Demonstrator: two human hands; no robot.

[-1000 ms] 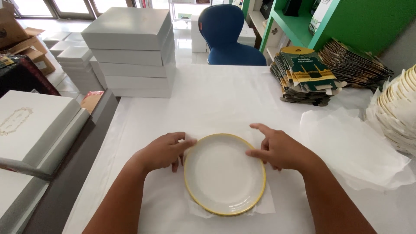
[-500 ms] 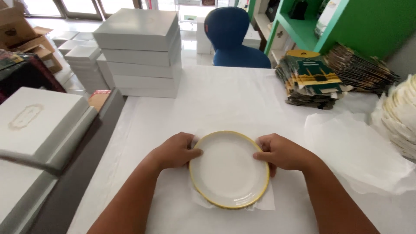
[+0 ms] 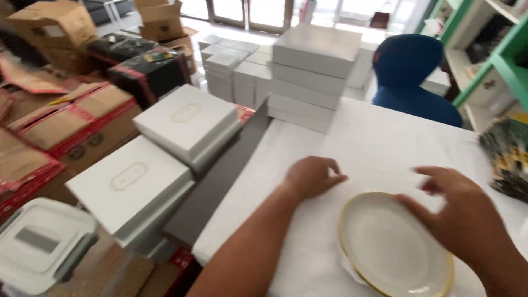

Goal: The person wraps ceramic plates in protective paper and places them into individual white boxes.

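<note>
I see my left hand [image 3: 311,176] resting open on the white bench [image 3: 363,132], just left of the plate [image 3: 393,245]. My right hand [image 3: 456,212] lies open over the plate's right rim, blurred. The gold-rimmed white plate sits on the bench near its front edge. A stack of white flat boxes [image 3: 313,77] stands at the bench's far left corner. Off its left edge lie two white boxes [image 3: 165,148] with oval labels, with cardboard cartons [image 3: 60,121] beyond them.

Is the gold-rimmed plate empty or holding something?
Empty: the plate shows a bare white face inside its gold rim; the right hand only overlaps its edge.
</note>
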